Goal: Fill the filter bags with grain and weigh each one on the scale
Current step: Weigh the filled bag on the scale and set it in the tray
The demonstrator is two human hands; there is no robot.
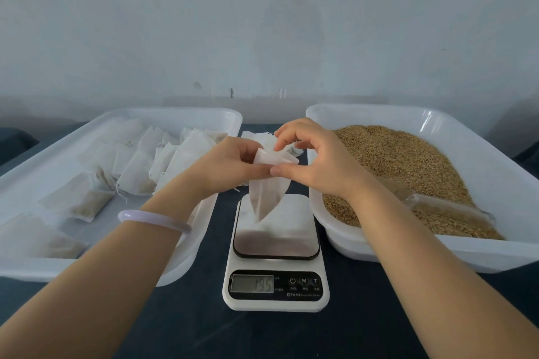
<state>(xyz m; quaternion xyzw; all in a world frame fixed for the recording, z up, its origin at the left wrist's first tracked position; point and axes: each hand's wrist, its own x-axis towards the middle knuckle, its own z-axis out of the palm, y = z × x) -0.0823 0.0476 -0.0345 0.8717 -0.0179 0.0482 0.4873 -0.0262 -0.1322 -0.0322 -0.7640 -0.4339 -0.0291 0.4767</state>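
Note:
A white filter bag (267, 194) hangs above the scale (276, 253), its tip near the steel platform. My left hand (230, 166) pinches the bag's top edge from the left. My right hand (316, 157) pinches the same top edge from the right, thumb below and fingers curled above. The scale's display (253, 283) shows digits that look like 195. Golden grain (408, 166) fills the white tray on the right (478, 253). A clear scoop (443, 207) lies in the grain near my right wrist.
A white tray on the left (87, 271) holds several filter bags (151, 160), some with grain inside. A small pile of empty bags (253, 137) lies behind my hands. Everything stands on a dark table (262, 335) in front of a pale wall.

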